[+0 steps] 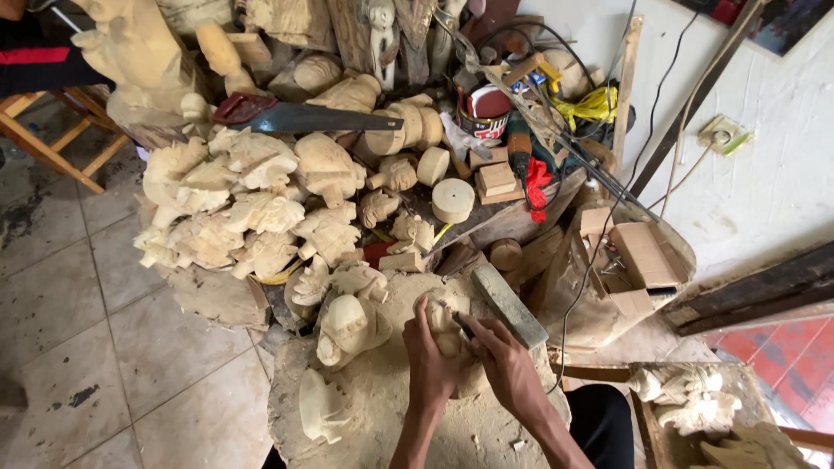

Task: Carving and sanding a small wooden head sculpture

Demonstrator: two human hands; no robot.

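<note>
Your left hand (432, 365) grips a small pale wooden carving (445, 326) w/ fingers wrapped round it, on the sawdust-covered work block (382, 408). Your right hand (506, 360) pinches a thin dark carving tool (463, 325) vs. the carving. Grey flat sharpening stone (508, 306) lies just beside.

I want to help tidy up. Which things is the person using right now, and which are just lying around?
In use:
- left hand holding a small wood carving
- right hand working a small carving tool against it

Lying about:
- handsaw
- pile of pale carvings
- round wood discs
- cardboard box
</note>
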